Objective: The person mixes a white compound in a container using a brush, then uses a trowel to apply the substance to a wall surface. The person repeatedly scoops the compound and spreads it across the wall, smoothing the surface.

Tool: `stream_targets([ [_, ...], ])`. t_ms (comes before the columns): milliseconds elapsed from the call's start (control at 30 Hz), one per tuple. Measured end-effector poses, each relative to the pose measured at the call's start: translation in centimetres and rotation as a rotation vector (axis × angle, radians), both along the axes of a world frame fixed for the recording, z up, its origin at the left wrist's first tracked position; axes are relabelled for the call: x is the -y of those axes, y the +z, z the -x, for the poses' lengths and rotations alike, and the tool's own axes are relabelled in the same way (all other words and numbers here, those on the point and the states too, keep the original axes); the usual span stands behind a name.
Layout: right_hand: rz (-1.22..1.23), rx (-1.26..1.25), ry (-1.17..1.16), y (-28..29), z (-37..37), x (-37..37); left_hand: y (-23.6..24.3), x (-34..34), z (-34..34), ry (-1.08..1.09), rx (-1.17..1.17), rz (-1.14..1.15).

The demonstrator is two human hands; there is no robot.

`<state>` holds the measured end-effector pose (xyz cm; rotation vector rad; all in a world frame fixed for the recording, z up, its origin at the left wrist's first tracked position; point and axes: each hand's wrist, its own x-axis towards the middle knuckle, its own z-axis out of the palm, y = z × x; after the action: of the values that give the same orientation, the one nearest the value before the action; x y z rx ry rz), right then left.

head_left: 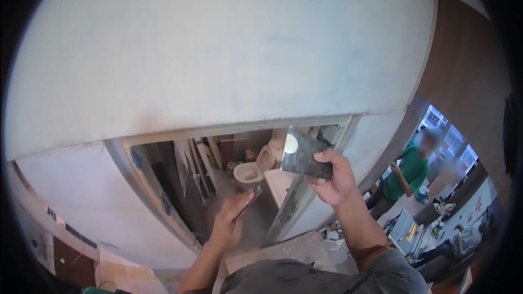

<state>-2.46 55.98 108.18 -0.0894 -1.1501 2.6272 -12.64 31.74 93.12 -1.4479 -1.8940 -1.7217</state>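
My right hand (335,179) is raised before the doorway and grips a dark, flat, rectangular filling blade (306,158), thumb on its face and fingers beneath. A rounded white patch, which looks like filler, lies at the blade's left edge. Lower and to the left, my left hand (231,215) is closed round a thin flat scraper (249,202), seen nearly edge-on. Both tools are apart from each other and from the pale wall (229,49), which has a smooth surface with faint smudges.
A door frame (239,130) spans below the wall. Beyond it are a toilet bowl (248,172) and leaning boards (204,158). At right, a person in a green shirt (411,169) stands near a cluttered work surface (406,231).
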Motion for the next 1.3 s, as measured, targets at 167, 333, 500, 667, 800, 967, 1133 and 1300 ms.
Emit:
stream_targets([
  [167,-0.463,-0.143,-0.213,10.5,1.4,-1.7,-1.5,-0.9,-1.3,-0.019,0.114,-0.020],
  [333,-1.670,-0.320,-0.989,28.1,1.9,2.7,-1.9,-1.2,-2.3,-0.089,0.305,-0.051],
  [500,-2.257,-0.541,-1.479,40.4,6.3,2.2,-3.5,-2.8,-2.3,-0.200,0.327,0.043],
  [667,-2.360,-0.497,-1.466,42.5,11.1,3.9,-3.9,-2.7,-1.8,-0.248,0.357,0.008],
  [800,-2.412,-0.496,-1.678,41.4,13.9,2.8,-4.0,-2.9,-1.7,-0.282,0.387,-0.028],
  [967,-2.303,-0.611,-1.672,37.3,15.1,1.5,-5.5,-3.6,-0.7,-0.287,0.446,-0.006],
  [1133,-2.246,-0.605,-1.586,29.8,14.7,0.9,-4.1,-4.2,-0.5,-0.313,0.603,-0.165],
  [1300,-2.204,-0.582,-1.441,22.2,13.8,0.7,-3.8,-5.3,0.7,-0.371,0.739,-0.228],
])
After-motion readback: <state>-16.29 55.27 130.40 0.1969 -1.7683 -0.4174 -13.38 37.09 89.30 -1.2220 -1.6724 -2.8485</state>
